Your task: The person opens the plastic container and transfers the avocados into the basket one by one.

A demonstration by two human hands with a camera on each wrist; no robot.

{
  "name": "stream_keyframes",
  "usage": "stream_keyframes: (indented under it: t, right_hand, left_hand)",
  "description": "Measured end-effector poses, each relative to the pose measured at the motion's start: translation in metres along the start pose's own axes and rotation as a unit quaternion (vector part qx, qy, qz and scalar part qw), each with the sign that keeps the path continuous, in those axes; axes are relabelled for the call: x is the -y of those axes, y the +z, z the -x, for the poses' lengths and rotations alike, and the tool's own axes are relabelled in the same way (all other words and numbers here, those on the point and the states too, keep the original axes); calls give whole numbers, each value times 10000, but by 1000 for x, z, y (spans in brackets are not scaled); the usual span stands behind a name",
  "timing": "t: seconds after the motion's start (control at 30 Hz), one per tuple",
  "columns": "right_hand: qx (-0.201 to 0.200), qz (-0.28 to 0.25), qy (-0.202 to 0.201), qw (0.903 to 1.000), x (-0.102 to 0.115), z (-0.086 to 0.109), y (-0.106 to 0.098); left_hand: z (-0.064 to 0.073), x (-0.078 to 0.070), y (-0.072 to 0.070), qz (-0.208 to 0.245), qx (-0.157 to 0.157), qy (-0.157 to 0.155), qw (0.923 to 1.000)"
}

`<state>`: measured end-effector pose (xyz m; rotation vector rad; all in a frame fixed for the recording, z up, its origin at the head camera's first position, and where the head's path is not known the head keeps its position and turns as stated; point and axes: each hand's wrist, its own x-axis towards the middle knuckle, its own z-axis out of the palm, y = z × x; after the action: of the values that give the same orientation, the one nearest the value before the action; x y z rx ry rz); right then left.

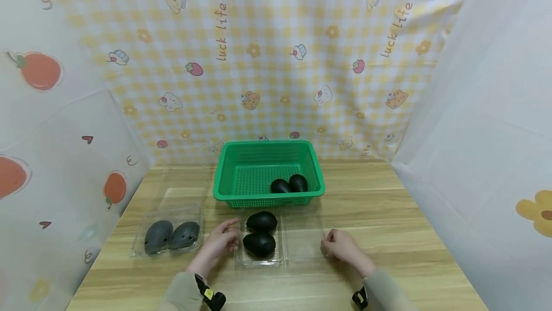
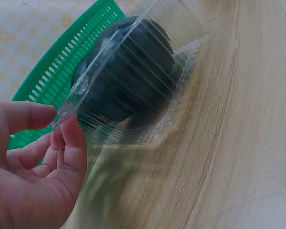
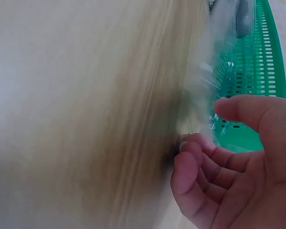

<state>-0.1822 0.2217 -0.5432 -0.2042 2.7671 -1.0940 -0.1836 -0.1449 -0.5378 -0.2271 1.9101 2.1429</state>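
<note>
An open clear plastic clamshell box [image 1: 260, 264] lies in front of the green basket, with two dark avocados [image 1: 259, 245] in its base. Its see-through lid [image 1: 304, 239] is folded out flat to the right. My left hand [image 1: 221, 241] pinches the base's left rim between thumb and index finger, as the left wrist view shows. At the lid's outer edge is my right hand [image 1: 342, 247]. Its fingers [image 3: 185, 174] are loosely bent and the thumb stands apart from them, with the blurred plastic edge passing near the gap.
Behind the box stands the green basket [image 1: 269, 143], holding two more avocados [image 1: 289, 185] in its front right corner. On the left, another clear box [image 1: 142, 240] contains two avocados [image 1: 171, 236], with clear plastic [image 1: 183, 195] behind it. Printed cloth [image 1: 276, 86] hangs behind the wooden table [image 1: 366, 196].
</note>
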Motion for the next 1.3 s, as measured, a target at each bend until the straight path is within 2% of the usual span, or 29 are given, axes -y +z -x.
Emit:
stream_keyframes:
  t: [0.17, 0.27, 0.33, 0.4, 0.53, 0.63, 0.7, 0.8, 0.87, 0.97, 1.1, 1.3]
  right_hand:
    - [-617, 480, -235, 9967, 14, -11, -10]
    - [-578, 379, -788, 9945, 34, -14, -12]
    - [-360, 265, -1388, 9893, 52, -14, -10]
    - [-76, 161, -1982, 9800, 72, -14, -3]
    - [648, 356, -2763, 9582, 110, -13, 16]
    - [1045, 987, -3149, 9382, 132, -16, 35]
    - [1085, 1516, -3355, 9234, 140, -19, 47]
    - [1052, 2204, -3396, 9083, 144, -23, 61]
    - [1053, 2508, -3291, 9043, 145, -25, 66]
    - [1095, 2672, -3095, 9060, 144, -27, 72]
    - [1282, 2598, -2861, 9134, 139, -31, 78]
    - [1408, 2481, -2843, 9153, 136, -36, 84]
  left_hand:
    - [-3, -3, 0, 17, 100, 93, 9999]
    - [-3, -2, -1, -11, 164, 112, 9998]
    - [-2, -1, -2, -38, 181, 130, 9997]
    - [-1, -1, -3, -51, 208, 144, 9997]
    - [0, -1, -3, -56, 192, 151, 9997]
    - [1, 1, -3, -107, 135, 144, 9997]
    - [2, 3, -4, -132, 122, 116, 9998]
    - [5, 5, -4, -193, 151, 39, 9997]
    - [6, 5, -4, -206, 176, 24, 9996]
    - [8, 6, -4, -229, 158, -24, 9996]
    - [9, 7, -3, -235, 128, -72, 9996]
    - [8, 7, -3, -224, 143, -63, 9996]
